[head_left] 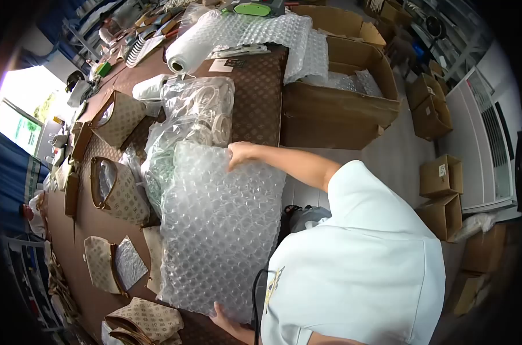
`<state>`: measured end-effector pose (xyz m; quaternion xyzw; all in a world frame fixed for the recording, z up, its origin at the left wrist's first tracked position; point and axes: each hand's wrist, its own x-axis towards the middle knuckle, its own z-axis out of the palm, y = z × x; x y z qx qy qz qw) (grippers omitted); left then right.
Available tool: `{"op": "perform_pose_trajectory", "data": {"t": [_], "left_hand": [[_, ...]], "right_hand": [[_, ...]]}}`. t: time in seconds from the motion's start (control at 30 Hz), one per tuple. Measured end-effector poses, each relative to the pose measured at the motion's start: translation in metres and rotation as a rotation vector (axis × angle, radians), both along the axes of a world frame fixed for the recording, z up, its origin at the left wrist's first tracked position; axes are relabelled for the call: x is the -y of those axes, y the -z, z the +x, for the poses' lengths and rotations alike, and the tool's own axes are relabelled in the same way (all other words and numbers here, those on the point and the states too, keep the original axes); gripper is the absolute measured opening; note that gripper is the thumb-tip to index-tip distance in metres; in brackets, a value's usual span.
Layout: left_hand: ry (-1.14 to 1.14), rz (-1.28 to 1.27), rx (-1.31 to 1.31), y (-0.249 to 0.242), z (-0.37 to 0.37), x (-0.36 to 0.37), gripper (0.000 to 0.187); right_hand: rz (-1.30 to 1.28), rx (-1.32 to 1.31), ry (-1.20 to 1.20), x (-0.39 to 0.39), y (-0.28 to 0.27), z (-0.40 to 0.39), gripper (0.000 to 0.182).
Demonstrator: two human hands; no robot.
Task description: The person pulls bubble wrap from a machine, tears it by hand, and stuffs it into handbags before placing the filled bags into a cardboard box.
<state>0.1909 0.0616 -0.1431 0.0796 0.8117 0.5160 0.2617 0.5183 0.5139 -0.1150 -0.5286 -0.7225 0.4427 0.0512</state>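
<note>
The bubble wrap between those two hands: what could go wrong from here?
The black cable hangs near the left hand and the bubble wrap, so it might snag if the sheet is lifted or turned. The sheet also lies close to a patterned bag; sliding it that way could knock the bag. Near the right hand, stuffed clear plastic bags crowd the sheet and might get shoved.

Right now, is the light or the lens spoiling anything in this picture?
In the head view, the window is largely washed out to white; in the same head view, straight lines towards the edges bow and the corners fall to black; also in the head view, the bubble wrap catches small bright glints, though its bubbles stay readable.
</note>
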Motion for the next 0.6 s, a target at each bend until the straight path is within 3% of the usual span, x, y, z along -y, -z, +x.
{"op": "perform_pose_trajectory", "data": {"t": [0.03,0.07,0.1,0.17,0.27,0.33,0.4,0.47,0.5,0.57,0.6], "left_hand": [[0.204,-0.014,-0.078,-0.007,0.008,-0.004,0.035],[0.152,0.069,-0.063,-0.03,0.026,-0.017,0.03],[0.078,0.151,-0.066,-0.055,0.039,-0.034,0.025],[0.058,0.259,-0.146,-0.061,0.034,-0.051,0.019],[-0.002,0.435,-0.158,-0.088,0.067,-0.103,0.03],[0.011,0.487,-0.245,-0.106,0.114,-0.143,0.041],[0.076,0.534,-0.275,-0.106,0.16,-0.173,0.048],[0.076,0.59,-0.276,-0.104,0.181,-0.19,0.052],[0.143,0.59,-0.3,-0.111,0.183,-0.197,0.056],[0.18,0.593,-0.335,-0.122,0.185,-0.203,0.06],[0.263,0.542,-0.514,-0.126,0.188,-0.202,0.063]], "right_hand": [[0.0,-0.045,-0.051,-0.011,0.0,0.002,0.078],[-0.01,-0.083,-0.023,-0.022,0.007,0.007,0.08],[0.168,-0.144,0.083,-0.01,-0.021,0.015,0.071],[0.383,0.103,0.258,0.003,-0.065,0.009,0.046],[0.862,-0.09,0.23,0.04,-0.096,-0.011,0.045],[0.896,-0.177,0.104,0.092,-0.123,-0.037,0.048],[0.709,-0.327,-0.163,0.146,-0.142,-0.055,0.055],[0.714,-0.658,-0.387,0.168,-0.127,-0.072,0.064],[0.597,-0.531,-0.455,0.164,-0.127,-0.069,0.078],[0.595,-0.55,-0.5,0.161,-0.143,-0.062,0.084],[0.587,-0.555,-0.505,0.159,-0.149,-0.058,0.09]]}}
